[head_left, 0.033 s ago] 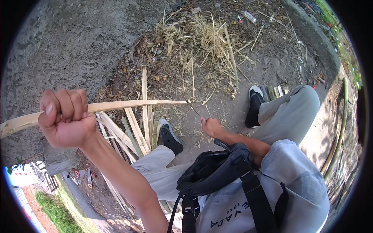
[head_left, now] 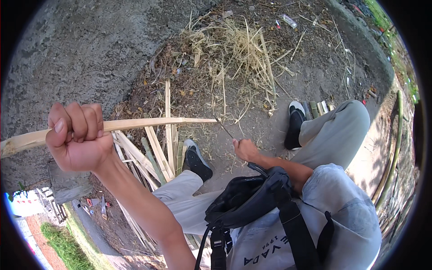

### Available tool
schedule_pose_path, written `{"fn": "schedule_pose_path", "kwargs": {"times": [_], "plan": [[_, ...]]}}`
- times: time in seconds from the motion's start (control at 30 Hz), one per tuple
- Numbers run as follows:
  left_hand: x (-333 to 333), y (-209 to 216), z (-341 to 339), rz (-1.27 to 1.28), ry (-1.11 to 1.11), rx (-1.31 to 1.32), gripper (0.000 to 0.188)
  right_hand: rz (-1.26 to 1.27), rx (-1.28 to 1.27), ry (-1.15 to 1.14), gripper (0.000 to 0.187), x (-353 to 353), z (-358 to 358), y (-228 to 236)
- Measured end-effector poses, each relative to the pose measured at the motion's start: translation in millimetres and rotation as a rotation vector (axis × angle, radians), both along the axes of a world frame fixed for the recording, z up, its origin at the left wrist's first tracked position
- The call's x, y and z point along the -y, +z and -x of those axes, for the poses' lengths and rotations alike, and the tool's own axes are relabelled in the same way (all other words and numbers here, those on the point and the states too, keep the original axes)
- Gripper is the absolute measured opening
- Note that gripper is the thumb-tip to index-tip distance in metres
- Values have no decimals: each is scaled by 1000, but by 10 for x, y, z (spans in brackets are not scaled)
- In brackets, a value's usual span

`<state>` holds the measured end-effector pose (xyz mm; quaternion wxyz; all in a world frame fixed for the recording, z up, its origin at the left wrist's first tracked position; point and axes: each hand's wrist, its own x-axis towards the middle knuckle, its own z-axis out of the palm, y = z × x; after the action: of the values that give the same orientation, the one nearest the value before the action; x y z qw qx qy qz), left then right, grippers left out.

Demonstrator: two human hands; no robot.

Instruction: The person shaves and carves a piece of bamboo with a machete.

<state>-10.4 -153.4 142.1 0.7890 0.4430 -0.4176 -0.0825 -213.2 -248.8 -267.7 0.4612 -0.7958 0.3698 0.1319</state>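
- Pale strip is clenched in the left hand's fingers, long axis lying left to right.
- Dark blade is grasped by the right hand, set at the strip's nearer tip.

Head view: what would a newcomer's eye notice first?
A long pale strip stands out first, gripped by the left hand at left. Near the middle, the right hand holds a thin dark tool at the strip's tip. At upper middle lies a tangled pile of straw-coloured shavings.
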Motion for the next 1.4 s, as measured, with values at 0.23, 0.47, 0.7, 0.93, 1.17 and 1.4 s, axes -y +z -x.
{"fn": "schedule_pose_path", "kwargs": {"times": [0.23, 0.47, 0.7, 0.93, 1.17, 1.4], "plan": [[80, 5, 17, -37, -80, 7, 27, -491, -15, -212, 62, 224, -123, 49], [71, 11, -20, -21, 50, -18, 27, -31, 390, 5, 52, -64, -168, 636], [-93, 26, -96, -13, 46, 6, 29, -67, 107, 64, 54, 134, 133, -45], [-201, -17, -121, -23, 38, -15, 28, -46, -18, 35, 57, 12, 1, 24], [-228, -8, -162, 1, 34, 20, 28, -301, 252, -69, 57, -63, -236, 693], [-143, -34, -65, -6, -25, 26, 28, -46, -22, 57, 59, 134, -29, -200]]}}
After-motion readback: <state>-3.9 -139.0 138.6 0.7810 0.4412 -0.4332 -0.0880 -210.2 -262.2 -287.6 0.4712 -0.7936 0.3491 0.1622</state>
